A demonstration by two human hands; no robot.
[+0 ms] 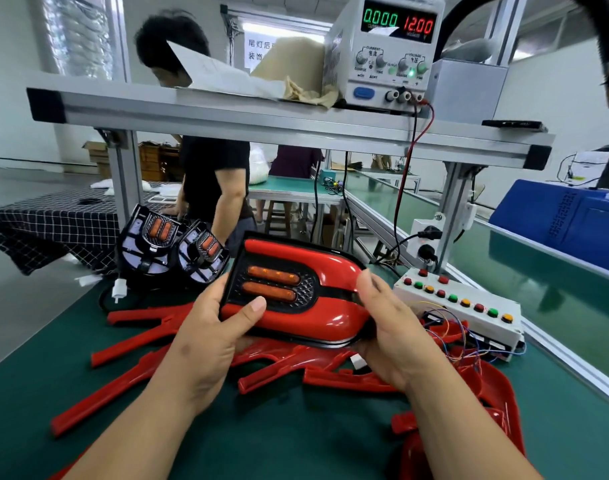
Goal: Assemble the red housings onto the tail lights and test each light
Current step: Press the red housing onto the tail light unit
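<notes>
Now both hands hold a tail light (273, 287) over the middle of the table (296, 438), above the loose red housings (282, 358). The left hand (213, 327) grips its flat end with the thumb on the front, and the right hand (389, 327) curls round its round end. I think the red housing (334, 268) should be pushed down evenly all round its edge before testing at the button box (462, 306) by the table's right edge.

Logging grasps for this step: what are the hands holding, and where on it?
One tail light with red housing fitted: the left hand grips its black lens end, the right hand its rounded red end.
</notes>
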